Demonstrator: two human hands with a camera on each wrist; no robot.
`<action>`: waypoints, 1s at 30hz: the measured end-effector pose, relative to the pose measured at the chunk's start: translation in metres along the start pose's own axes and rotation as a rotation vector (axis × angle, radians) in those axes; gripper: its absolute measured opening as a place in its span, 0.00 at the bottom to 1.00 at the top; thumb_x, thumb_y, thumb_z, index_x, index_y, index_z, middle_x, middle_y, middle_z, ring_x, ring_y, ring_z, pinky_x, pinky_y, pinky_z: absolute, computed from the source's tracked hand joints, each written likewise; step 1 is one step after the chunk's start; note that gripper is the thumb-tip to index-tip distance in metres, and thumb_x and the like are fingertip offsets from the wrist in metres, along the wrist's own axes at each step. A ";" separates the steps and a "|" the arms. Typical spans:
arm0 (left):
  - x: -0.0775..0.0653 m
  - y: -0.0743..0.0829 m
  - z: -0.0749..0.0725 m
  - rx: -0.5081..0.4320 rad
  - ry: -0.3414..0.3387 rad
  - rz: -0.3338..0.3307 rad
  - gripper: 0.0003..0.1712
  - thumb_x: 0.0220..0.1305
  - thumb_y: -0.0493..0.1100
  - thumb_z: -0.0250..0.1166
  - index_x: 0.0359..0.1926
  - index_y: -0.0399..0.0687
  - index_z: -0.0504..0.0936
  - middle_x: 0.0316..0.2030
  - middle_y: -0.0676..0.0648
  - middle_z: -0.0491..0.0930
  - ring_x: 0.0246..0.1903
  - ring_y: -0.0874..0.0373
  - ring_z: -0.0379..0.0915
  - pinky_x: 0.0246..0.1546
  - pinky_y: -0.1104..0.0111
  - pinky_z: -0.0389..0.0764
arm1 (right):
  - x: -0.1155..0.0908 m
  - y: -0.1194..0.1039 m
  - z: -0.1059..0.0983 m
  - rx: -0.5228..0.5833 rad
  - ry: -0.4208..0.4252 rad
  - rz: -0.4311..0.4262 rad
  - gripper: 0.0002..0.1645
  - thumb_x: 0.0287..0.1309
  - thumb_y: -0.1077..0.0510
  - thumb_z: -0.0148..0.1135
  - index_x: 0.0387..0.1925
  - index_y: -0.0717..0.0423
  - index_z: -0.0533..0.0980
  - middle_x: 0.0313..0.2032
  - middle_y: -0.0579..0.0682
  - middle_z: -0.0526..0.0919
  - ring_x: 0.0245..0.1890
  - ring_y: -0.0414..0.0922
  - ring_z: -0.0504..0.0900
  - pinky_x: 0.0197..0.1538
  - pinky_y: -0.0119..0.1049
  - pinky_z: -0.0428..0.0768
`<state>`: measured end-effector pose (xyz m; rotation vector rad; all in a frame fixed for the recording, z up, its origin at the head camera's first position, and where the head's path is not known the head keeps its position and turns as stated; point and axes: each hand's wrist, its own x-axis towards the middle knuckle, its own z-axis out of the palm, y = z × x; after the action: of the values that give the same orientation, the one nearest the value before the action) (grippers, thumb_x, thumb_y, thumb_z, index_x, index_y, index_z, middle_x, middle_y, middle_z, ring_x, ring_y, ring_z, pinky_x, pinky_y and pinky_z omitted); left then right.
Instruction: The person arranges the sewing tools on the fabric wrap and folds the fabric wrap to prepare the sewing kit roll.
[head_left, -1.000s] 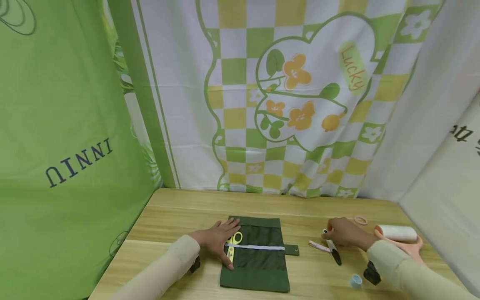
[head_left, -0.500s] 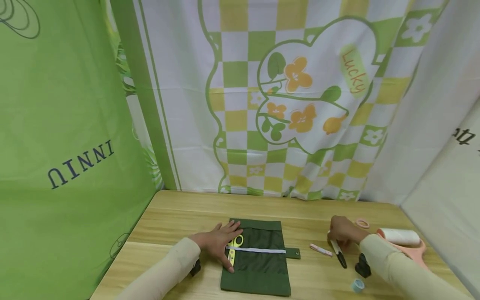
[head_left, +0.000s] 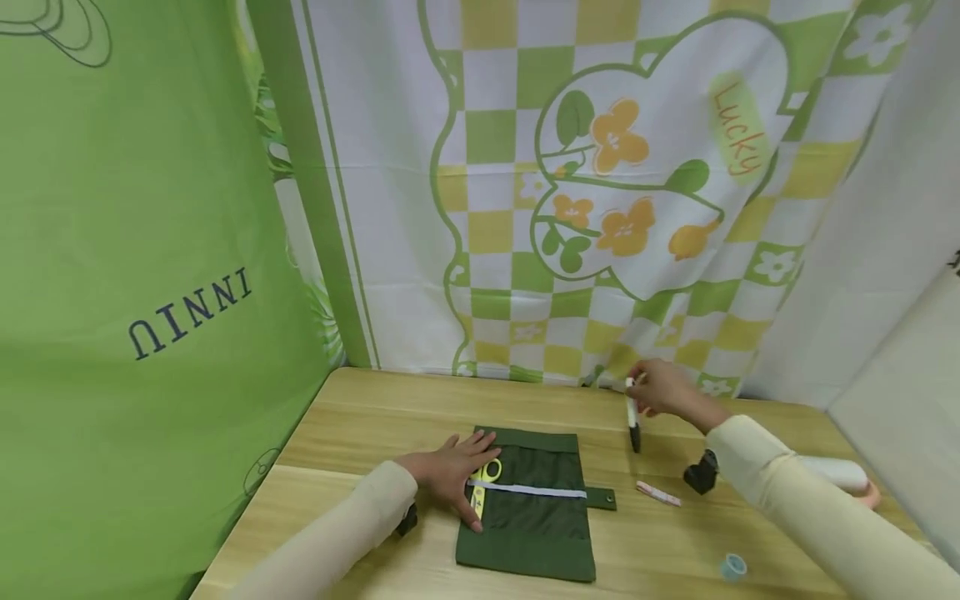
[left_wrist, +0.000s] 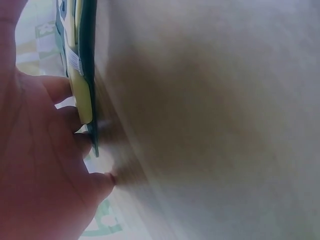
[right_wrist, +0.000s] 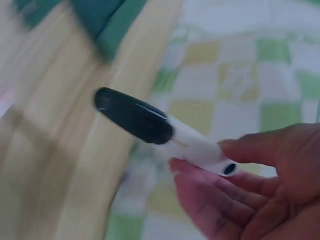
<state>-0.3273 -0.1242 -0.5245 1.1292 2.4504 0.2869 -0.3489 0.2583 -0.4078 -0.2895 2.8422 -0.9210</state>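
Observation:
An unrolled dark green fabric tool roll (head_left: 525, 560) lies flat on the table. Yellow scissors (head_left: 478, 502) sit at its left side under a white elastic band (head_left: 536, 492). My left hand (head_left: 450, 477) rests on that left edge with fingers spread, partly covering the scissors. Away to the right, beyond the roll's far edge, my right hand (head_left: 663, 390) pinches a white marker (head_left: 633, 429) by its upper end. In the right wrist view the marker's black cap (right_wrist: 135, 116) points away from the fingers, and its white body lies between thumb and fingertips.
Right of the roll's snap strap (head_left: 600, 498) lies a small pink and white stick (head_left: 658, 493). A small light-blue cylinder (head_left: 733, 567) is near the front. My right sleeve partly hides a white lint roller (head_left: 836, 473) with a pink handle. Curtains hang behind.
My right hand has raised the marker off the table and carried it away from me and left. The left hand stays on the roll. The pink ring is no longer visible.

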 end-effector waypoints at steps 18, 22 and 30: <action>0.013 0.002 -0.001 0.085 -0.026 -0.027 0.71 0.49 0.75 0.70 0.81 0.53 0.41 0.81 0.44 0.31 0.81 0.44 0.27 0.76 0.37 0.40 | 0.041 -0.070 0.126 0.041 0.040 -0.122 0.13 0.59 0.62 0.70 0.42 0.64 0.78 0.20 0.53 0.84 0.15 0.44 0.83 0.19 0.33 0.80; 0.011 0.002 0.000 0.063 -0.026 -0.025 0.71 0.49 0.74 0.71 0.81 0.52 0.42 0.81 0.44 0.31 0.81 0.44 0.27 0.75 0.36 0.40 | 0.039 -0.064 0.133 -0.029 0.056 -0.187 0.10 0.56 0.63 0.72 0.35 0.63 0.78 0.14 0.49 0.81 0.12 0.40 0.80 0.20 0.32 0.79; 0.004 0.001 -0.003 0.038 -0.040 -0.034 0.70 0.50 0.72 0.72 0.81 0.52 0.42 0.81 0.44 0.30 0.81 0.44 0.27 0.75 0.36 0.39 | 0.037 -0.063 0.147 0.034 -0.029 -0.044 0.11 0.56 0.62 0.73 0.30 0.60 0.76 0.18 0.55 0.83 0.17 0.52 0.87 0.21 0.38 0.83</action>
<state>-0.3304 -0.1201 -0.5225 1.0969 2.4471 0.2058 -0.3478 0.1166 -0.4910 -0.3595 2.8014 -0.9638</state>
